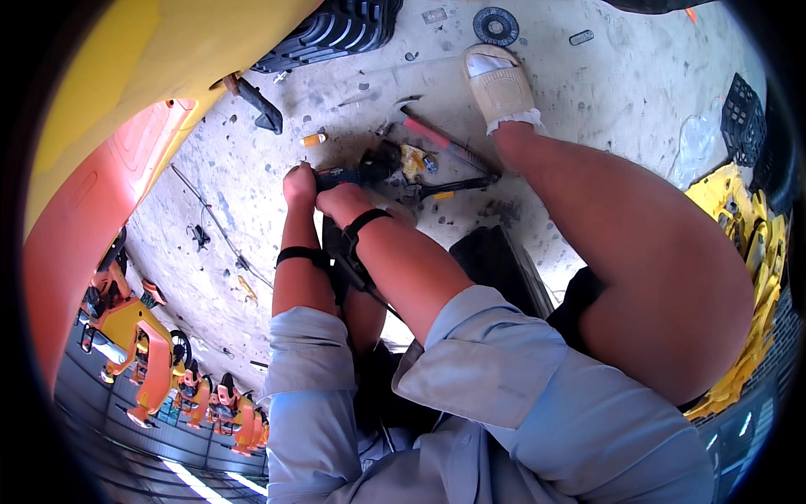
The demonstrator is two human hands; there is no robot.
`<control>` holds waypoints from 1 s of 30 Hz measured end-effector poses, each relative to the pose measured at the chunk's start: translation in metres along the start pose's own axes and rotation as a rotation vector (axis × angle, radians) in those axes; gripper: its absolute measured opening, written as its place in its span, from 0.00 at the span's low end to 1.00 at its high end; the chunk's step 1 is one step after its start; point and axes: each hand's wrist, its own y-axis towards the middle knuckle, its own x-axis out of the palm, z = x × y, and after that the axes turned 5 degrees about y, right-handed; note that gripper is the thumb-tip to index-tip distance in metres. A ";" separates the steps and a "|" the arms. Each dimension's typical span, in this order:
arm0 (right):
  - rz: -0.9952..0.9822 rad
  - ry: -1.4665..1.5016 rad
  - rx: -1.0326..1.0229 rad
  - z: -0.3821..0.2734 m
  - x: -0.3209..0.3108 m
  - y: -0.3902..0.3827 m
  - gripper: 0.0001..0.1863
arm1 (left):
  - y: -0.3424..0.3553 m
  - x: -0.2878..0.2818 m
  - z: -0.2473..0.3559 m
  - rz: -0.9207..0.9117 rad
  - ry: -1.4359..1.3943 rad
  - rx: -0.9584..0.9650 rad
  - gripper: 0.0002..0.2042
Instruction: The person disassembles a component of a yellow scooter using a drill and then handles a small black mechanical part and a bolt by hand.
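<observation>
My hands are close together above the concrete floor [252, 193]. My right hand [342, 202] closes round a dark blue tool body [336, 177] with a black end; its exact kind does not show. Beside it, my left hand [298, 185] is closed at the left end of that body, and what its fingers pinch is hidden. Just beyond the tool lie a black lump-like part [383, 158], a yellow crumpled wrapper [413, 163] and a hammer [441, 139] with a red handle. A small orange-and-white cylinder [313, 139] lies past my left hand.
A yellow and red-orange machine body [92, 160] rises at the left. A black lever-like part [262, 109] juts from it. Beyond are a black ribbed tread [336, 34] and a round disc [495, 26]. My sandalled foot [501, 88] stands right. Yellow parts [747, 244] are stacked far right.
</observation>
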 end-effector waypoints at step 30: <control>0.040 0.093 0.068 -0.011 0.010 0.009 0.19 | 0.031 0.001 -0.002 -0.116 0.092 0.074 0.21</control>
